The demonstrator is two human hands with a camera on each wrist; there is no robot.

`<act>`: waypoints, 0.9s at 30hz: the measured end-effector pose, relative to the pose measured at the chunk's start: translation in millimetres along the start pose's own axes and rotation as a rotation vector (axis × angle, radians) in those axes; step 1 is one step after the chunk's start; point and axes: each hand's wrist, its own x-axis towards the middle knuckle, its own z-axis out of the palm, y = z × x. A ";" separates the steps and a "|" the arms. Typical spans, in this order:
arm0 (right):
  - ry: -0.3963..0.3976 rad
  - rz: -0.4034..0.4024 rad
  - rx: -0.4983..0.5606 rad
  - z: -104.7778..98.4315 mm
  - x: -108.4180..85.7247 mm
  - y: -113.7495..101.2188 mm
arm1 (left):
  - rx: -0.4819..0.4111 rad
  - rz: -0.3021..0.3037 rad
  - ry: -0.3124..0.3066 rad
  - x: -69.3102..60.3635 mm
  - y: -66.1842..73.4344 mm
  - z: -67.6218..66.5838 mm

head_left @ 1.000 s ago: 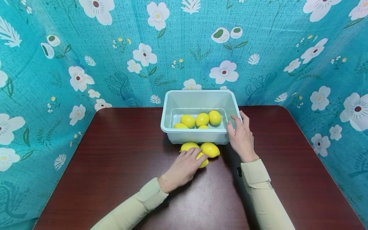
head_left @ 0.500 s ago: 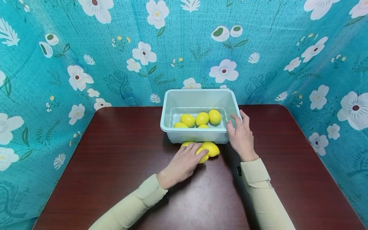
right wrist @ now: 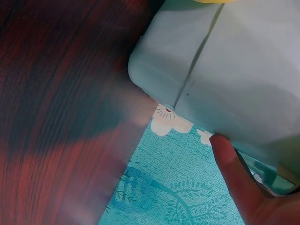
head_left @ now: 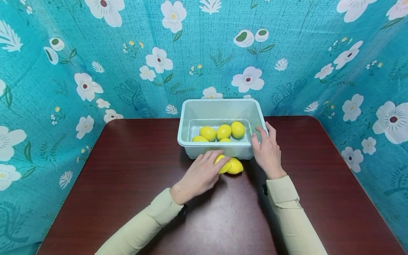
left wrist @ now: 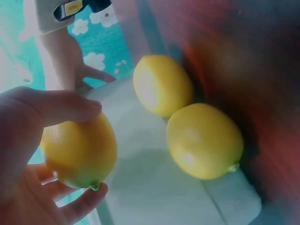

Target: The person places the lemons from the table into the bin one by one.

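A light green plastic bin [head_left: 220, 150] holds several yellow lemons [head_left: 208, 133]. The left hand [head_left: 200, 173] pinches one lemon [left wrist: 82, 152] between thumb and fingers, in front of the bin's near wall. Two more lemons lie against that wall in the left wrist view, one [left wrist: 205, 140] beside the other [left wrist: 162, 85]; the head view shows only one of them [head_left: 235, 166], the other hidden by the left hand. At the bin's right side the right hand [head_left: 269, 152] grips the rim, its thumb [right wrist: 227, 154] against the outside wall.
The dark red-brown table [head_left: 134, 159] spreads to both sides of the bin and in front of it. A turquoise flowered cloth [head_left: 197, 46] hangs behind the table and along both sides.
The left hand has lifted its lemon off the table and moved it toward the bin, covering the rear-left lemon in the head view. The right hand has stayed on the rim.
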 end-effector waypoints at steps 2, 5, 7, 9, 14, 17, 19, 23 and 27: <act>0.001 0.003 0.002 0.2 -0.1 0.1 | -0.006 0.002 0.011 1.4 -1.7 -2.8; 0.000 0.006 0.004 0.2 -0.2 -0.1 | -0.010 0.002 0.026 3.6 -4.1 -8.0; -0.001 0.006 0.005 0.1 -0.2 -0.2 | -0.016 -0.003 0.033 5.2 -5.5 -11.6; -0.001 0.004 0.003 0.1 -0.3 -0.4 | -0.025 -0.009 0.042 7.1 -6.8 -15.2; -0.001 0.005 -0.001 -0.2 -0.3 -0.5 | -0.062 -0.023 0.085 12.2 -10.1 -22.7; -0.007 0.015 0.003 -0.7 0.3 -0.4 | -0.072 -0.034 0.107 14.8 -12.7 -26.7; -0.011 0.027 0.008 -1.1 0.6 -0.3 | -0.079 -0.047 0.116 16.7 -14.7 -29.6; -0.021 0.049 0.014 -1.7 0.8 -0.6 | -0.099 -0.075 0.130 20.8 -19.2 -36.5; -0.027 0.050 0.012 -2.6 1.0 -1.4 | -0.121 -0.098 0.140 24.9 -24.6 -41.7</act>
